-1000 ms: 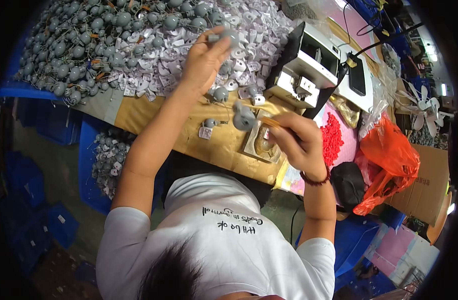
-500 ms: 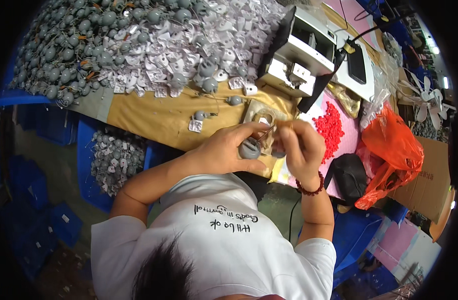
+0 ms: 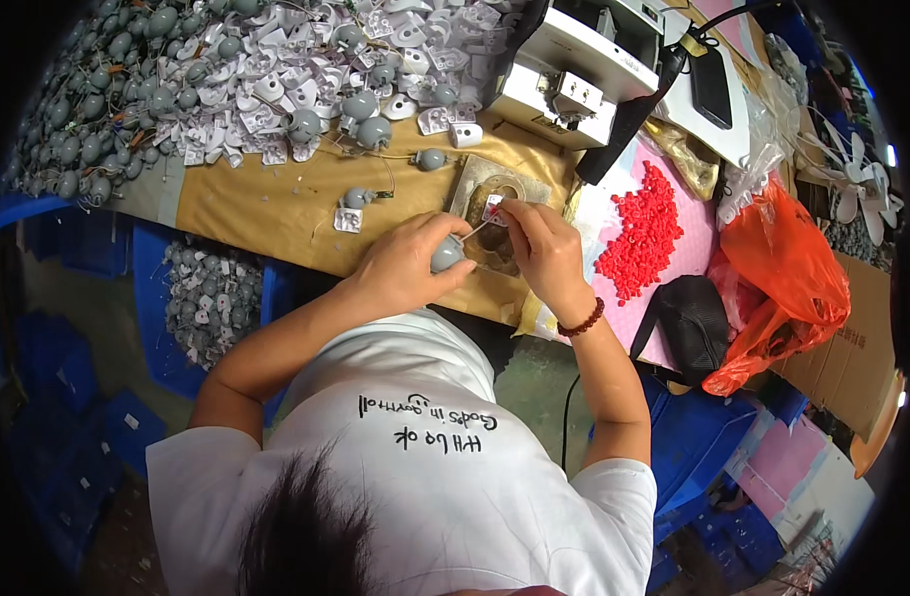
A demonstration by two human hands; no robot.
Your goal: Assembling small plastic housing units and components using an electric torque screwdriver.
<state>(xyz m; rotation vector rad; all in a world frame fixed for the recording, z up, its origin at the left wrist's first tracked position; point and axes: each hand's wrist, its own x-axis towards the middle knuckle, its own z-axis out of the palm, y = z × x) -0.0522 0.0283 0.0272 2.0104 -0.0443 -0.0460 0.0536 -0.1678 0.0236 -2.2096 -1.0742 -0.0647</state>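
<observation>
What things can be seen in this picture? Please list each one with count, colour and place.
grey motors: many, grey, heaped far left on table
white plates: many, white, mixed in heap
loose motors: few, grey, near heap edge
jig: one, tan, table centre
machine: one, white, far centre
red caps: many, red, on pink sheet, right
black pouch: one, black, right edge
orange bag: one, orange, far right
blue bin: one, blue, below table, holding grey parts
left hand: holds one grey motor
right hand: pinches small white plate over jig

Bench (image 3: 276,204) carries grey parts (image 3: 127,89), red caps (image 3: 648,233) (possibly plastic).
</observation>
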